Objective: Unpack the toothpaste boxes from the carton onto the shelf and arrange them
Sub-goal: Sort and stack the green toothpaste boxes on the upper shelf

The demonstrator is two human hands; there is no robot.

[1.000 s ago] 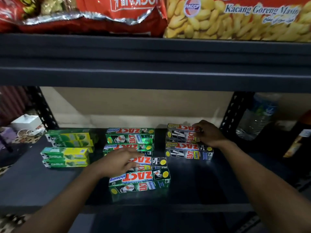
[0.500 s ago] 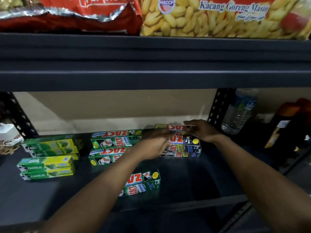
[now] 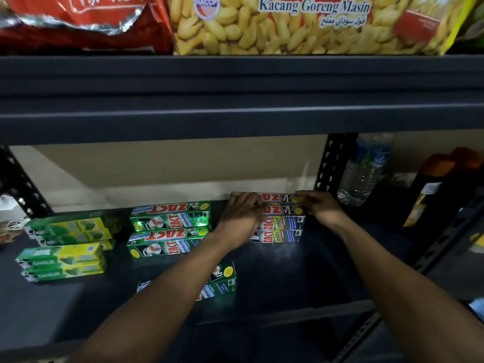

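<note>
**Squaring the Smokers stack at the back right**

Head view: both hands work the stack of black-and-silver cardboard ZACT Smokers toothpaste boxes (image 3: 281,224), which sits at the back right of the dark matte metal shelf (image 3: 301,271), close to the beige back wall. Left hand (image 3: 242,218) lies over the stack's left end, fingers curled onto the top box. Right hand (image 3: 318,205) holds the right end, fingertips pinching the top box's edge. Can't tell how hard either one presses.

To do this well, I'd push both ends inward evenly, keep the long edges parallel to the wall and the labels facing front. Light carton slides easily on that smooth shelf, so small nudges are enough.

The two stacks of glossy green ZACT Whitening boxes (image 3: 169,229) sit just left, already tidy. One loose green Whitening box (image 3: 220,280) lies nearer the front edge, partly hidden under the left forearm, not yet placed. Green-and-yellow Darlie boxes (image 3: 65,244) are stacked far left. The carton isn't in view.
</note>
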